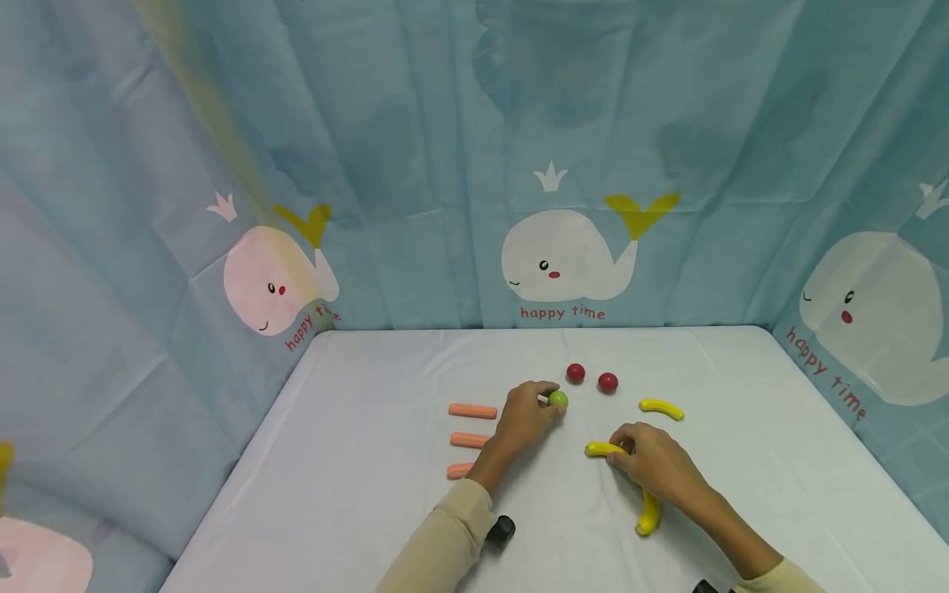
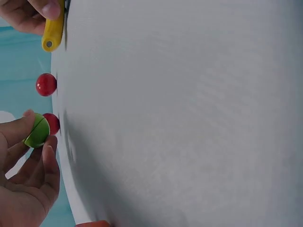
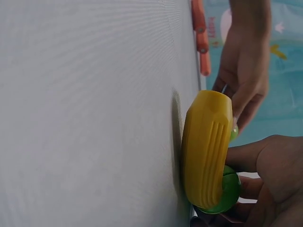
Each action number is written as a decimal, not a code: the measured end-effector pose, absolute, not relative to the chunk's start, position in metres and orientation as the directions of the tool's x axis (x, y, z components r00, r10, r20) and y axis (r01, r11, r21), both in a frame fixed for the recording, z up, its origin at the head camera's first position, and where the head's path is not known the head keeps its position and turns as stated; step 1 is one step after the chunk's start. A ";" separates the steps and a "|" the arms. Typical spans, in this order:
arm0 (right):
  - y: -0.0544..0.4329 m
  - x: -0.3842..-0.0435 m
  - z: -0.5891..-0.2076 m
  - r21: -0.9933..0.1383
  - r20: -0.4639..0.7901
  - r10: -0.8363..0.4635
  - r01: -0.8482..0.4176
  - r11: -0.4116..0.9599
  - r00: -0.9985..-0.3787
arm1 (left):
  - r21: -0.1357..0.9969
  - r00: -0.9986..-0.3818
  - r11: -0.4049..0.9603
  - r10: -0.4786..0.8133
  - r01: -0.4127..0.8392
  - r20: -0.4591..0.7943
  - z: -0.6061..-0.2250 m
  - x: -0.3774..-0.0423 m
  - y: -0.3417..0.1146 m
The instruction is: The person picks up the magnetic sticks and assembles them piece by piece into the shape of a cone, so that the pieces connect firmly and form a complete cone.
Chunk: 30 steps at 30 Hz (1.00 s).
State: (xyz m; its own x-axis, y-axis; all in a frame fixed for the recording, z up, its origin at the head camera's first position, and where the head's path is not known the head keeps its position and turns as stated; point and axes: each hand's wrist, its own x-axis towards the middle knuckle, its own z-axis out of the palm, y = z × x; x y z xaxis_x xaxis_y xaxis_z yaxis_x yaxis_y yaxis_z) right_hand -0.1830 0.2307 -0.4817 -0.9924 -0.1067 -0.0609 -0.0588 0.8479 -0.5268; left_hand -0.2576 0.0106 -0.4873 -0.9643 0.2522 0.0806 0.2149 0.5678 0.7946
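My left hand (image 1: 528, 416) pinches a small green ball (image 2: 38, 131) between thumb and fingers; a dark line crosses the ball. Two red balls (image 1: 575, 373) lie just beyond it. With thumb and index finger, my right hand (image 1: 656, 465) grips a small yellow banana (image 1: 602, 449) whose tip points left. A second banana (image 1: 648, 515) lies below that hand, partly covered by it, and a third banana (image 1: 661, 408) lies farther back. Another green round thing (image 3: 231, 189) shows among the right fingers in the right wrist view, half hidden behind a yellow banana; the head view hides it.
Three orange-pink sausage-like sticks (image 1: 472, 410) lie in a column left of the left forearm, which partly covers the lower ones. A white cloth (image 1: 334, 461) covers the table. Blue curtains (image 1: 415, 165) printed with whales hang behind and at both sides.
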 end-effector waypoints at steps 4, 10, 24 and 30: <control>0.231 -0.183 -0.481 -0.530 -0.060 -0.108 -0.060 0.846 -0.992 | 0.805 -0.957 0.554 0.285 0.211 0.055 -0.482 -0.250 0.008; 0.230 -0.182 -0.478 -0.536 -0.043 -0.115 -0.074 0.841 -0.992 | 0.805 -0.944 0.560 0.331 0.193 -0.004 -0.477 -0.237 0.004; 0.231 -0.182 -0.476 -0.560 0.006 -0.104 -0.089 0.824 -0.995 | 0.753 -0.912 0.592 0.408 0.288 0.028 -0.474 -0.210 0.005; 0.229 -0.181 -0.475 -0.564 0.019 -0.114 -0.105 0.819 -0.993 | 0.763 -0.904 0.565 0.423 0.314 0.058 -0.480 -0.208 0.005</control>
State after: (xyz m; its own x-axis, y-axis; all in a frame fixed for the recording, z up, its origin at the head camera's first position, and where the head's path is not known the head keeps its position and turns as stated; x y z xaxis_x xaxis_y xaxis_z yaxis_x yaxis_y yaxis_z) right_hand -0.1810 0.2289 -0.4747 -0.9932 -0.1144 0.0191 -0.1052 0.8191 -0.5639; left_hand -0.2082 0.0047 -0.4800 -0.9042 0.4232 0.0581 0.3136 0.5654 0.7628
